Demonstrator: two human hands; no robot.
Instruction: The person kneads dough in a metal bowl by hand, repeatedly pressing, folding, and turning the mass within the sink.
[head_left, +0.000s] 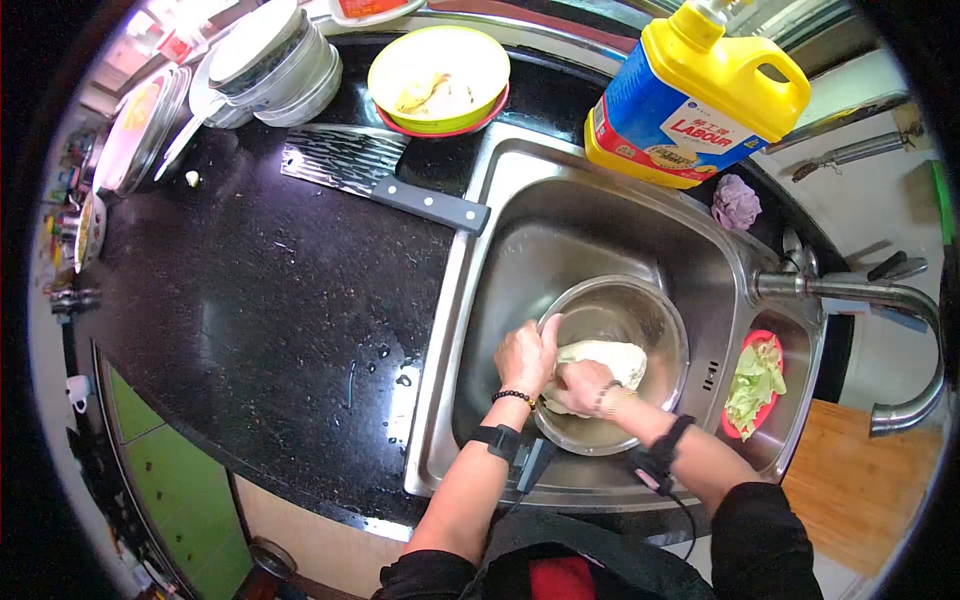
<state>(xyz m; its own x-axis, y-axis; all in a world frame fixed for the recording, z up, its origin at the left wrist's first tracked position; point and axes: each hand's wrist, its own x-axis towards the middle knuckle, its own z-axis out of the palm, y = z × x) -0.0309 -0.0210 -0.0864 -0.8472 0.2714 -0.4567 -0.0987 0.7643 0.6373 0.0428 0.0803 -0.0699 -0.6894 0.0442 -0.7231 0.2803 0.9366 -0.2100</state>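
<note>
A steel bowl [640, 305] with water stands in the sink [520, 230]. A pale cabbage piece [605, 357] lies in the bowl. My left hand [525, 355] grips the bowl's near-left rim, thumb on the edge. My right hand [580, 385] is closed on the cabbage inside the bowl. Both wrists wear black straps with a cable.
A cleaver [375, 170] lies on the black counter [260, 300] by the sink's left edge. A yellow bowl [440, 70] and stacked dishes [275, 65] stand at the back. A yellow detergent jug [695, 95], the tap [880, 300] and a red plate of cabbage leaves [755, 385] are to the right.
</note>
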